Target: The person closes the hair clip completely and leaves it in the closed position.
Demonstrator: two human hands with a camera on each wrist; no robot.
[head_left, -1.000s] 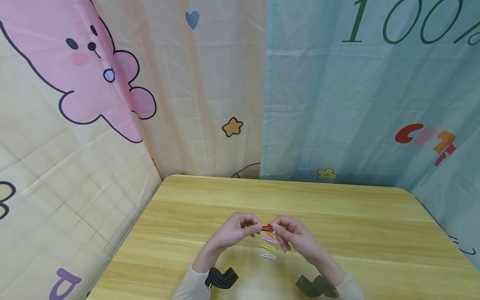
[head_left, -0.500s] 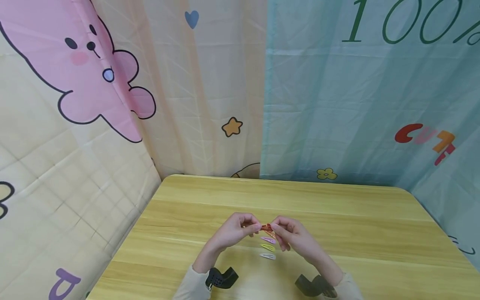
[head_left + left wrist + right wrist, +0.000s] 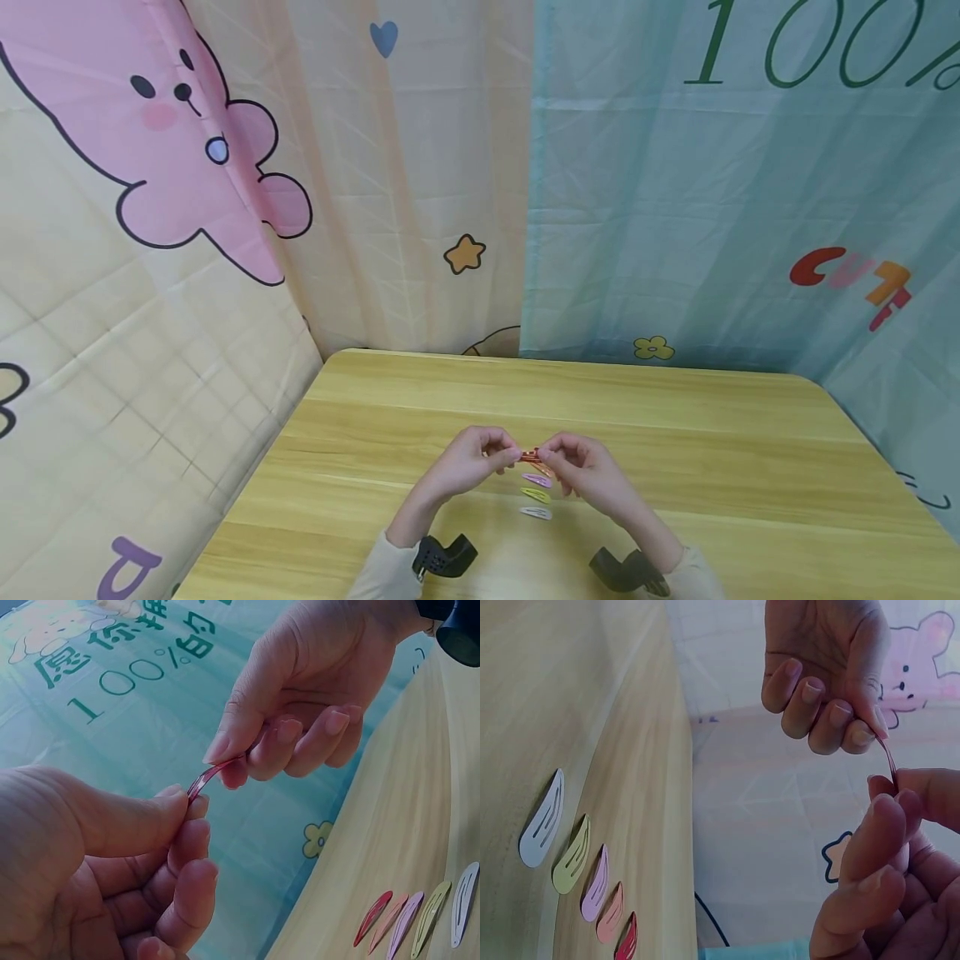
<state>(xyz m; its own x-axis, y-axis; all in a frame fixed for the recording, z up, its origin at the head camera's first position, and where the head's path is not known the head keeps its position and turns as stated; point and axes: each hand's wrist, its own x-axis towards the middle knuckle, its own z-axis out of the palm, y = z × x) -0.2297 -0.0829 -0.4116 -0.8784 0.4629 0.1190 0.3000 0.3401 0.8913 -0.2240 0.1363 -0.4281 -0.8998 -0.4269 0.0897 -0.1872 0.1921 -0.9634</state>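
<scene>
A red snap hair clip (image 3: 201,780) is held in the air between both hands and looks slightly bowed. My left hand (image 3: 468,461) pinches one end between thumb and fingertips. The other end is pinched the same way by my right hand (image 3: 588,471). Below them on the table lies a row of snap clips: white (image 3: 543,821), yellow-green (image 3: 571,859), light purple (image 3: 595,889), orange (image 3: 610,915) and a second red clip (image 3: 628,941). In the head view the held clip and the hands obscure the far end of this row.
The wooden table (image 3: 375,417) reaches back to the hanging printed curtains (image 3: 675,208). A pale quilted-looking cloth (image 3: 187,375) with a pink bear print hangs along the left side. Each wrist wears a black camera mount, such as the left mount (image 3: 444,557).
Both hands keep their pinch on the red hair clip. They have shifted very slightly left, the right hand a little more. The row of clips on the table stays put.
</scene>
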